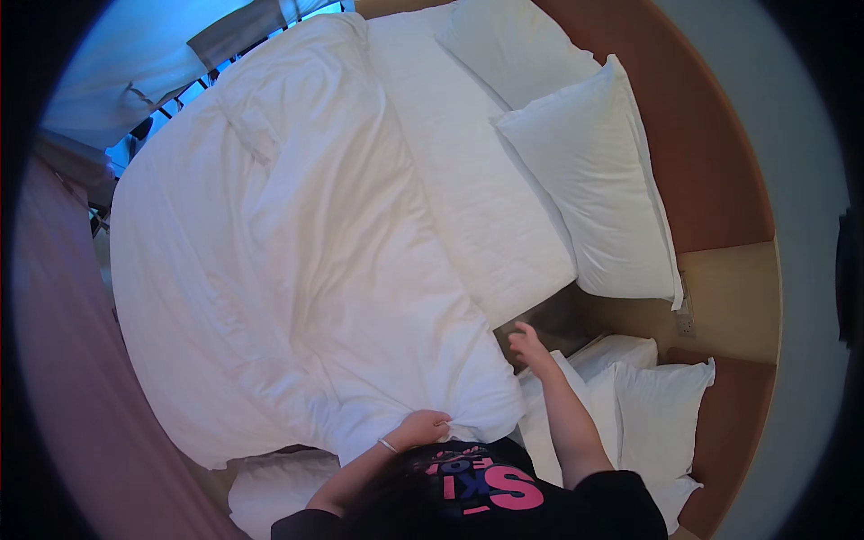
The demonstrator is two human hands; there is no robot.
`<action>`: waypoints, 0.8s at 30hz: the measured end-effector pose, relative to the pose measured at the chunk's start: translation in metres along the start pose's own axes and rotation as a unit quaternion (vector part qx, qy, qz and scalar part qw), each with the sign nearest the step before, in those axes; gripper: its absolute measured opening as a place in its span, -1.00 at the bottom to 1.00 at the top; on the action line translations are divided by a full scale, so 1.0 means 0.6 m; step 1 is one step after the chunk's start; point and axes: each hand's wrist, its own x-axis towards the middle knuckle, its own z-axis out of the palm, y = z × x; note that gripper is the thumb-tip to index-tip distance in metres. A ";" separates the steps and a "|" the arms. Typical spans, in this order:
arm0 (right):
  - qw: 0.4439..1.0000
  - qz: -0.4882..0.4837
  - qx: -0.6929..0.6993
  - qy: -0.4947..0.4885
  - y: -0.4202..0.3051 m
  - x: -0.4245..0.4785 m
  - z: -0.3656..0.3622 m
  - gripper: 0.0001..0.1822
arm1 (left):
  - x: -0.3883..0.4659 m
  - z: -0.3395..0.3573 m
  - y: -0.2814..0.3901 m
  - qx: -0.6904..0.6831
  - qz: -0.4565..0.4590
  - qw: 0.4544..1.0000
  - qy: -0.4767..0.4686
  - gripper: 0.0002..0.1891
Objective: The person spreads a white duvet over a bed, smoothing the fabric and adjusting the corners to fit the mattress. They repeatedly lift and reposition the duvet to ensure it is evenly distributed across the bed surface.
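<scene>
A white duvet [317,256] covers most of the bed, wrinkled along its length and hanging over the near side. My left hand [424,428] grips the duvet's near edge close to my body. My right hand [528,345] is raised over the gap beside the bed, fingers apart and nothing in it. Between the duvet and the pillows shows a strip of white sheet [466,182]. One white pillow [587,175] rests at the head end, partly overlapping a second pillow [516,47] behind it.
A brown padded headboard [702,135] runs along the right, above a wall socket [686,324]. Behind my right arm is another bed with white pillows [655,418]. A pinkish curtain [81,351] hangs at left. Pale cloth [155,74] lies beyond the bed's far end.
</scene>
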 end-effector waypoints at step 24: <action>0.998 0.004 0.067 -0.002 0.039 0.062 -0.224 -0.55 | 0.105 0.086 -0.099 -0.389 -0.275 0.699 0.533 -0.15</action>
